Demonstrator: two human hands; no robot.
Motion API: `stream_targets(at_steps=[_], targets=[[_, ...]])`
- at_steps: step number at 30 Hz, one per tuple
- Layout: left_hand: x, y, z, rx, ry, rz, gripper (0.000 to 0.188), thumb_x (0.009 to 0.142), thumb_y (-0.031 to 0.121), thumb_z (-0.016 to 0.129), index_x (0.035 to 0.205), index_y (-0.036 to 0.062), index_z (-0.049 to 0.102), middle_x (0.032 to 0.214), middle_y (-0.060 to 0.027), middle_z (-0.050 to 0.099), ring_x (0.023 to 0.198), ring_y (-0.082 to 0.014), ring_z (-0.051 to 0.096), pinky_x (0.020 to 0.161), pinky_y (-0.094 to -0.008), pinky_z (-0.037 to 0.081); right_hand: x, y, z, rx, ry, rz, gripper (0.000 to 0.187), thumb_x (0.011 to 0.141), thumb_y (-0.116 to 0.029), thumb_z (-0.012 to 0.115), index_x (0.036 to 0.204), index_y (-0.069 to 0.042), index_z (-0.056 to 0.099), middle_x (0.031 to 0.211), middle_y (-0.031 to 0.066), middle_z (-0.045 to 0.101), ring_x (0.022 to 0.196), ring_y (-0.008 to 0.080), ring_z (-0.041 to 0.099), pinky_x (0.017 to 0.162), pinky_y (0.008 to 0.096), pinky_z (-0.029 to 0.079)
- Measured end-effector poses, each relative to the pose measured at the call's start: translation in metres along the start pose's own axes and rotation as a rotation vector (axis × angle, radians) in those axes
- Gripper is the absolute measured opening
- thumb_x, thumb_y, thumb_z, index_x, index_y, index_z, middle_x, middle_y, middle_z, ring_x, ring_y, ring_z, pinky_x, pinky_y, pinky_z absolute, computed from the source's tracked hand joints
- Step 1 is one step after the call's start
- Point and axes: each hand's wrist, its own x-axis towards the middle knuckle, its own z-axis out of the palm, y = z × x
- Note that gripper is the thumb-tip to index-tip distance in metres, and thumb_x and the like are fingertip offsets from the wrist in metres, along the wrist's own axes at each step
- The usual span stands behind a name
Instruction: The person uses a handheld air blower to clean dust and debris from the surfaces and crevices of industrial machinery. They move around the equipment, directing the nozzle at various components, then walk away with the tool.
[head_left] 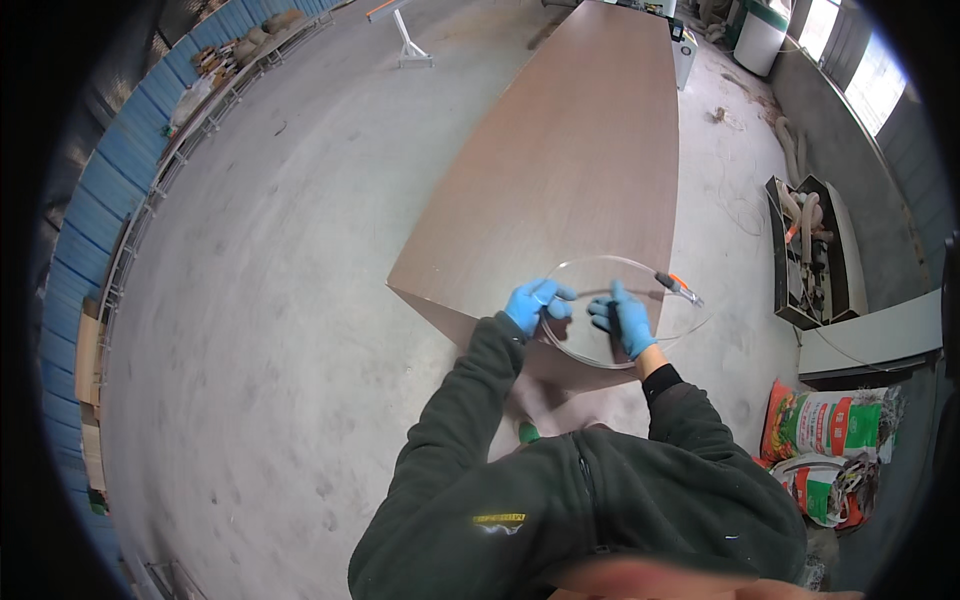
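In a blue glove, my left hand (538,304) is closed, its fingers pinched on a loop of thin clear tubing (603,259) above the near end of a long brown board surface (560,150). At the loop's far right is a black and orange fitting (680,286) with a clear tip. My right hand (630,318), also gloved in blue, is inside the loop as seen from above. It is closed around a slim black object (614,335); its exact kind is hidden by the fingers. The tubing passes close to the right wrist.
Bright printed sacks (825,425) lie on the floor at my right. Beyond them stands an open dark case (818,250) with hoses inside. A white stand (408,45) is far ahead, and a blue panel wall (75,260) runs along the left.
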Motion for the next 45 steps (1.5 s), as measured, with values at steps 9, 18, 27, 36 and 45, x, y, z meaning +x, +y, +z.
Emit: stream_targets(at_steps=[9,18,27,36,45], targets=[[0.038,0.048,-0.041,0.016,-0.029,0.006,0.036,0.097,0.028,0.049,0.104,-0.0053,0.061,0.08,-0.0109,0.064,0.073,-0.0214,0.064,0.074,-0.0345,0.055,0.075,-0.056,0.027,0.202,0.102,-0.376,0.027,0.095,-0.025,0.051,0.106,0.0,0.056,0.101,0.0154,0.064,0.092,0.0263,0.064,0.079,0.0355,0.054],[0.064,0.031,-0.122,-0.044,0.025,-0.172,0.029,0.094,0.024,0.055,0.097,-0.0052,0.059,0.076,-0.0178,0.066,0.065,-0.0269,0.065,0.063,-0.0374,0.056,0.156,-0.069,0.138,0.089,0.042,-0.225,0.033,0.095,-0.033,0.054,0.1,0.0,0.056,0.093,0.0141,0.064,0.083,0.0233,0.065,0.068,0.0309,0.054],[-0.068,0.066,-0.317,0.581,-0.005,0.3,0.038,0.09,0.035,0.057,0.108,0.0019,0.064,0.097,-0.0141,0.067,0.091,-0.0193,0.063,0.084,-0.0346,0.049,0.194,0.008,0.2,-0.872,0.497,-0.399,0.03,0.085,-0.03,0.061,0.081,0.0,0.06,0.066,0.0088,0.061,0.06,0.0187,0.059,0.055,0.0337,0.047],[-0.209,0.208,-0.538,0.613,0.74,0.187,0.042,0.091,0.026,0.06,0.121,-0.004,0.056,0.116,-0.0198,0.063,0.106,-0.0275,0.062,0.093,-0.036,0.047,0.149,0.01,0.416,-1.872,0.834,-0.691,0.037,0.076,-0.037,0.063,0.097,-0.007,0.066,0.102,0.0184,0.063,0.096,0.0342,0.06,0.081,0.0434,0.048],[-0.112,0.285,-0.502,1.03,-0.023,1.256,0.037,0.09,0.025,0.053,0.114,-0.0029,0.058,0.115,-0.022,0.058,0.104,-0.0378,0.059,0.091,-0.0431,0.047,0.261,0.135,0.773,-1.679,-0.346,-0.747,0.043,0.084,-0.039,0.053,0.107,-0.004,0.062,0.111,0.0175,0.064,0.103,0.0327,0.06,0.089,0.0441,0.047]])
